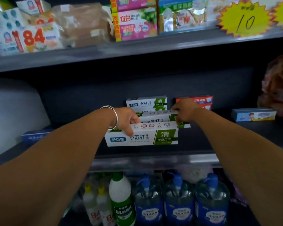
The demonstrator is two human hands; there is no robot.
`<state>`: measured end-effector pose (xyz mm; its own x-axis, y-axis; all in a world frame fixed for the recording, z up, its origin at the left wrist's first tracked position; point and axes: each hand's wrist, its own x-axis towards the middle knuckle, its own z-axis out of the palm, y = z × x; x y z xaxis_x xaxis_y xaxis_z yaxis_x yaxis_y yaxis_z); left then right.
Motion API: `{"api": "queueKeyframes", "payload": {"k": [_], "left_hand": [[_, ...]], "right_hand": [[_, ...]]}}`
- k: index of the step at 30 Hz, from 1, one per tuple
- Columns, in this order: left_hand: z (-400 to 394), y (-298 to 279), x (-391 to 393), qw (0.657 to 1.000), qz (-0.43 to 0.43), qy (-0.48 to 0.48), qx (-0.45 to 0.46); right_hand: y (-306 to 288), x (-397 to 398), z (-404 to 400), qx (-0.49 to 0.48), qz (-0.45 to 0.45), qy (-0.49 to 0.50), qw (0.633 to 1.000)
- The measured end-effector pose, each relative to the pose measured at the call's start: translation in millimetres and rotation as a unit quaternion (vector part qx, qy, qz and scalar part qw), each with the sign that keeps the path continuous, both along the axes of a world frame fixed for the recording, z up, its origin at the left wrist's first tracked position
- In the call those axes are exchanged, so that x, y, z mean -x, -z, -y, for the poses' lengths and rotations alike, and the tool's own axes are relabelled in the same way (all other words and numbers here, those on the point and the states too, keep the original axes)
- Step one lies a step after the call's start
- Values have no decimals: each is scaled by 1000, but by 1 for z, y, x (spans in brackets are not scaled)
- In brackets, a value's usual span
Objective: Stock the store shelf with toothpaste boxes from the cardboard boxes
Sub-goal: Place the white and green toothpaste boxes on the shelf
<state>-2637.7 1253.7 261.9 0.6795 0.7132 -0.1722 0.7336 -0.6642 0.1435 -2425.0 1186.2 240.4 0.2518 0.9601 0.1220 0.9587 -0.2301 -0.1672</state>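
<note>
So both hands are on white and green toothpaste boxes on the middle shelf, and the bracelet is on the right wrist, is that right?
Not quite. The head view shows the bracelet on the left wrist. The left hand and right hand are indeed on white and green toothpaste boxes on the middle shelf.

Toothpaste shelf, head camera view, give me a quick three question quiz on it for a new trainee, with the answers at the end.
1. True or false: the left hand grips a white and green toothpaste box.
2. Which boxes stand right of the white and green stack at the back of the shelf? A red, B yellow, C black.
3. Fill in: the right hand holds the far end of a second white and green ____.

Key: 1 true. 2 A, the red boxes. 3 box.
</note>
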Motion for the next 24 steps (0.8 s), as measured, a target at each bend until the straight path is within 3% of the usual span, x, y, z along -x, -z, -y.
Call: {"api": "queueKeyframes", "payload": {"k": [12,19,24], "left_hand": [[-101,34,-48,1000,5,19,-17],[-133,47,-64,1000,-3,21,-17],[-149,53,-73,999,1,18,-27]], "right_hand": [[32,-39,-102,-9,-25,7,1000],[46,-49,-134,14,-8,7,1000],[54,-57,-154,8,-44,13,999]]}}
